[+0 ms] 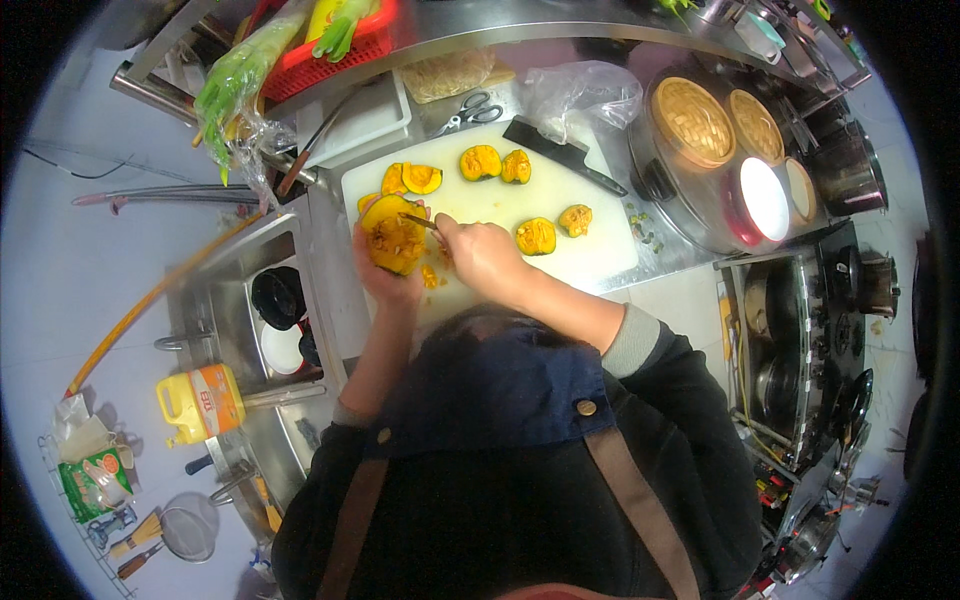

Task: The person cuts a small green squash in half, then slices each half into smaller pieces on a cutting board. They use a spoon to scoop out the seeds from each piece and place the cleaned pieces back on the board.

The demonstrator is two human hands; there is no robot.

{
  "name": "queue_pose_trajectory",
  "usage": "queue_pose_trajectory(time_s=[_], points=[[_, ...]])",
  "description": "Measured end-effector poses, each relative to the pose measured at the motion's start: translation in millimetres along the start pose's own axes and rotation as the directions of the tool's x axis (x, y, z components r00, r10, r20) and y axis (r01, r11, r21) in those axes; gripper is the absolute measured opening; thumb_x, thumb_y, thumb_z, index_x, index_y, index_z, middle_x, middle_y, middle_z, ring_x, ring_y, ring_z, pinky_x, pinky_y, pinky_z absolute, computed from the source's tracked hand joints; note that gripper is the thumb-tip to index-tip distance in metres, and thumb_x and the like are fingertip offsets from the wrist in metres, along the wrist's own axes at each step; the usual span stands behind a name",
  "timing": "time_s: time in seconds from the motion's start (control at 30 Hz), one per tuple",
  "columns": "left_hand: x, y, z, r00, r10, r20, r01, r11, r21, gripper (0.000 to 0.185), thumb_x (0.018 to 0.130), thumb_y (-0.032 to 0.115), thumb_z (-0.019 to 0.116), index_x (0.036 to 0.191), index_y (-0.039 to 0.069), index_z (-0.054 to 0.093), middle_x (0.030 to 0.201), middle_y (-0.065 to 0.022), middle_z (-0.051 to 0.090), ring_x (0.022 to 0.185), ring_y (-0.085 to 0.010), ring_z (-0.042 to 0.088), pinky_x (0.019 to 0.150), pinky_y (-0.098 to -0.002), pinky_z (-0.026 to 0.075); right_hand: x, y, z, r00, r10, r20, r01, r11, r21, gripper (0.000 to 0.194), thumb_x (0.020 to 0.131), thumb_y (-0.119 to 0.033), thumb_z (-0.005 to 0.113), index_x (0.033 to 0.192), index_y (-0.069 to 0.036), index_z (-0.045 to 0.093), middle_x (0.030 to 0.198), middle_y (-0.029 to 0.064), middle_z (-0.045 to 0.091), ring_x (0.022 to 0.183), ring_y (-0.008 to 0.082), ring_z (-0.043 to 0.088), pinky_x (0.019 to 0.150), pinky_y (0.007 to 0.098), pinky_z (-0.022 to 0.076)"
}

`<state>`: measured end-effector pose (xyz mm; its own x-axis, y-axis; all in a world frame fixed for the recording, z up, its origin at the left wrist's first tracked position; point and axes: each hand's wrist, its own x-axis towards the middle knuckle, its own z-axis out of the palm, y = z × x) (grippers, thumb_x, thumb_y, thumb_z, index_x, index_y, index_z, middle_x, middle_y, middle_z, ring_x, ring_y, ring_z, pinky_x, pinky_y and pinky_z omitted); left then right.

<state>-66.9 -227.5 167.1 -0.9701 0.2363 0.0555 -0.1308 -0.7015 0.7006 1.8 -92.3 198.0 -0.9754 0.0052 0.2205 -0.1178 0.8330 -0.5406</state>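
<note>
My left hand (386,281) holds a pumpkin half (396,244), its seedy cut face turned up. In my right hand (487,259) is a thin dark tool (418,220), perhaps a small knife or spoon handle, whose tip reaches the flesh; its exact kind is unclear. Both hands are over a white cutting board (450,202). Behind the left hand lie pumpkin wedges (422,178). Farther right are seedy pumpkin pieces (480,163), (535,236). Orange scraps (429,276) lie by the held half. A black cleaver (551,154) rests at the board's back right edge.
Kitchen scissors (472,111) and a clear plastic bag (585,94) lie behind the board. Bamboo steamers (694,121) stand on a large round metal lid or tray at right. A sink (240,262) adjoins on the left. A metal shelf (555,31) with a red basket (330,67) overhangs the back.
</note>
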Motion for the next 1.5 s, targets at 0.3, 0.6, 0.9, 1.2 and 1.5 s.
queue_pose_trajectory(time_s=[0.3,0.6,0.9,1.2,1.5], points=[[4,3,1,0.996,0.037,0.077,-0.036,0.999,-0.018,0.054,0.099,0.041,0.037,0.133,0.000,0.046,0.125,-0.0185,0.057,0.113,-0.0386,0.057,0.102,-0.0559,0.042,0,-3,21,0.992,0.112,0.055,-0.125,0.851,0.509,0.021,0.098,-0.021,0.049,0.095,-0.002,0.058,0.071,0.0251,0.063,0.070,0.0464,0.062,0.064,0.0519,0.0481],[14,15,-2,0.998,-0.047,0.045,0.049,0.998,-0.047,0.059,0.097,0.046,0.040,0.135,0.003,0.046,0.131,-0.0195,0.054,0.117,-0.0416,0.053,0.106,-0.0571,0.036,3,-3,-4,0.981,0.045,0.187,-0.087,0.970,0.226,0.023,0.099,-0.025,0.048,0.095,-0.004,0.058,0.072,0.0224,0.064,0.072,0.0436,0.064,0.065,0.0492,0.0507],[12,12,-6,0.989,-0.096,0.114,0.104,0.992,-0.070,0.052,0.098,0.038,0.037,0.132,0.000,0.048,0.121,-0.0183,0.060,0.109,-0.0387,0.061,0.101,-0.0578,0.043,3,7,27,0.939,-0.001,0.344,-0.242,0.709,0.662,0.027,0.102,-0.027,0.044,0.091,-0.005,0.056,0.064,0.0110,0.056,0.046,0.0234,0.050,0.045,0.0368,0.0420],[14,4,-11,0.987,0.007,0.161,-0.011,1.000,0.022,0.056,0.096,0.043,0.042,0.129,-0.002,0.048,0.119,-0.0200,0.060,0.108,-0.0364,0.062,0.099,-0.0489,0.047,-2,-3,5,0.524,-0.235,0.819,-0.843,-0.281,0.459,0.020,0.104,-0.026,0.043,0.088,-0.016,0.049,0.061,-0.0078,0.032,0.046,0.0044,0.025,0.038,0.0201,0.0181],[13,17,-24,0.848,0.155,0.507,-0.382,0.842,0.381,0.052,0.101,0.039,0.041,0.121,-0.006,0.055,0.118,-0.0231,0.061,0.108,-0.0321,0.061,0.097,-0.0405,0.047,-11,5,19,0.446,-0.461,0.767,-0.835,-0.522,0.172,0.015,0.104,-0.021,0.042,0.090,-0.018,0.045,0.059,-0.0107,0.028,0.044,0.0020,0.021,0.036,0.0181,0.0141]])
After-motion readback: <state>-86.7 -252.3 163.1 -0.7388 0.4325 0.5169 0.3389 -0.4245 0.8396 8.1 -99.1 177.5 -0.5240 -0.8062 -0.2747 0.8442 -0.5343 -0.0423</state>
